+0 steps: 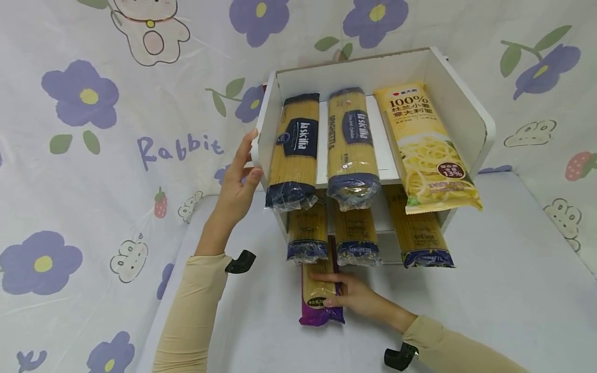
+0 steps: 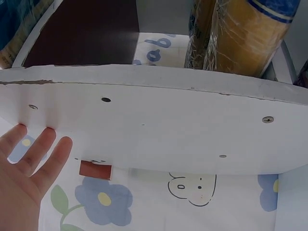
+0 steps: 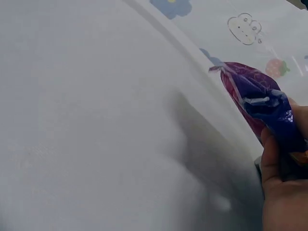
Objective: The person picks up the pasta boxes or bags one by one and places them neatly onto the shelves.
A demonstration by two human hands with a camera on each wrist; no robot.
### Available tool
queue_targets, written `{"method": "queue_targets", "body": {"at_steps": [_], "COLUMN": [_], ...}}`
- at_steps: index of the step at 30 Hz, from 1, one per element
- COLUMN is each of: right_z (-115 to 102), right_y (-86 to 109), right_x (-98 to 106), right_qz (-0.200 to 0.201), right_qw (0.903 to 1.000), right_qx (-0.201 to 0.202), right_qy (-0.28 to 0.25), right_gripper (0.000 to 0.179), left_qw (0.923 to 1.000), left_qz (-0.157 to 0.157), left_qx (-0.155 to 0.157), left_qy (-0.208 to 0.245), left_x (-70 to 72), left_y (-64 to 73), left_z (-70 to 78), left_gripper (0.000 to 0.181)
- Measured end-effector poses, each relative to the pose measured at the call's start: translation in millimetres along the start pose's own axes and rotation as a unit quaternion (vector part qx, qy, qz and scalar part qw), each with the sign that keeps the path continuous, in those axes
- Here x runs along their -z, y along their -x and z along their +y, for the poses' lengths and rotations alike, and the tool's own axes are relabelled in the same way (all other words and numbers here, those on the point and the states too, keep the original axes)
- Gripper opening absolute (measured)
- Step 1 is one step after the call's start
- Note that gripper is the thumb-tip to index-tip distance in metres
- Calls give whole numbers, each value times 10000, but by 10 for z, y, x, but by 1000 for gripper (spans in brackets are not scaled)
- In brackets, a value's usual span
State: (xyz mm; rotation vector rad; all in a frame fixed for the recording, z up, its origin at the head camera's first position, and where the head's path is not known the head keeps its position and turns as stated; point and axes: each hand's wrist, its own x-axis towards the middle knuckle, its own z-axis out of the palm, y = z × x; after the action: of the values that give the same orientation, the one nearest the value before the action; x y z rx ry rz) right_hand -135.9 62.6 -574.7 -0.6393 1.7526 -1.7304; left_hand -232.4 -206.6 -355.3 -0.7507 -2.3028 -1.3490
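My right hand [image 1: 361, 298] grips a purple-ended pack of spaghetti [image 1: 322, 315] near its front end, at the lowest level of a white shelf unit [image 1: 459, 98]. The pack's back part is hidden under the middle tier. In the right wrist view, fingers and thumb close round the pack's crinkled purple and blue end [image 3: 260, 91]. My left hand [image 1: 235, 194] is at the unit's left side. Its fingers are extended, with the fingertips against the white side panel [image 2: 159, 125] in the left wrist view, and it holds nothing.
On the top tier lie two navy-labelled spaghetti packs [image 1: 294, 160] and a yellow pasta pack [image 1: 431, 155]. Several blue-ended spaghetti packs [image 1: 356, 233] jut from the middle tier. The unit stands on a white-covered table [image 1: 503, 259], before a flower-patterned cloth [image 1: 186, 93].
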Motion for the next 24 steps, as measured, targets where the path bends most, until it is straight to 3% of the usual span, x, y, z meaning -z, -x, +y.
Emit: {"method": "queue_targets", "body": {"at_steps": [4,10,17,24], "right_z": [38,64,6,-9], "right_y": [0,-9,-26,-18], "right_x": [-21,-35,-13,-15], "right_qz": [44,36,-287,-182], "right_qw": [9999,9931,9849,9752], "right_qx": [-32,-195,70,-309], "right_qy": [98,1152,1708,2186], "right_gripper": [62,62,71,72], "left_qw": [10000,10000,10000,10000], "left_qz": [12,29,44,37], "left_qx": [-5,-5,-43,35], "left_qy": [6,29,5,-24], "left_x": [0,1,-4,-4], "left_y": [-3,-3,-6,-4], "left_z": [-13,-17,-21,-22], "left_gripper": [84,84,85,86]}}
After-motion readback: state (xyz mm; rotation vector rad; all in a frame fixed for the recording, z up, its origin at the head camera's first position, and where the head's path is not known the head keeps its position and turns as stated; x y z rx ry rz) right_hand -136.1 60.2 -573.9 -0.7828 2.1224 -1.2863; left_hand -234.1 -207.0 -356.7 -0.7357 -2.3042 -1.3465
